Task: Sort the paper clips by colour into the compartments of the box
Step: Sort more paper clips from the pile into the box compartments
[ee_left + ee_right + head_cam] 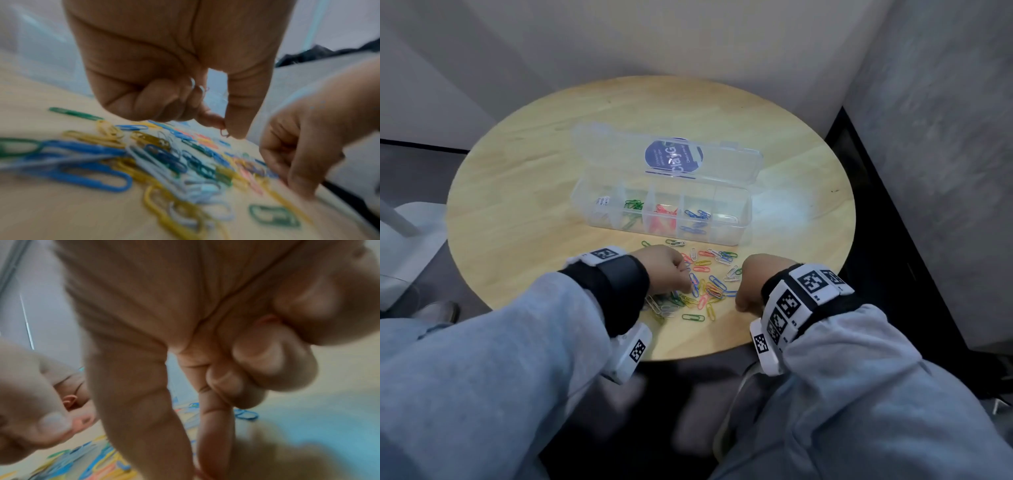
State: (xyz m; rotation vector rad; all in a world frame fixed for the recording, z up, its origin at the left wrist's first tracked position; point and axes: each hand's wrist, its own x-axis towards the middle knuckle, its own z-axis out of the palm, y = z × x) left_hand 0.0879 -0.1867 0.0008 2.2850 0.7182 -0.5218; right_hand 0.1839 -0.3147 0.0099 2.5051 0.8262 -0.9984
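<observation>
A clear compartment box (745, 219) lies open on the round table, its lid (726, 164) tipped back. Its compartments hold green clips (633, 205), red clips (664, 210), blue clips (697, 215) and a white clip (727, 217). A loose pile of mixed paper clips (705, 284) lies in front of the box. My left hand (225, 129) hovers over the pile and pinches a red clip (224, 132) between thumb and forefinger, with pale clips (193, 84) tucked in its curled fingers. My right hand (743, 305) reaches thumb and forefinger down at the pile's right edge, with a red clip (267, 319) tucked under its curled fingers.
The wooden table (534, 192) stands in a corner between pale walls. Its near edge runs just under my wrists. A white stool or stand (410, 233) sits to the left on the floor, and a dark gap (887, 260) lies along the right.
</observation>
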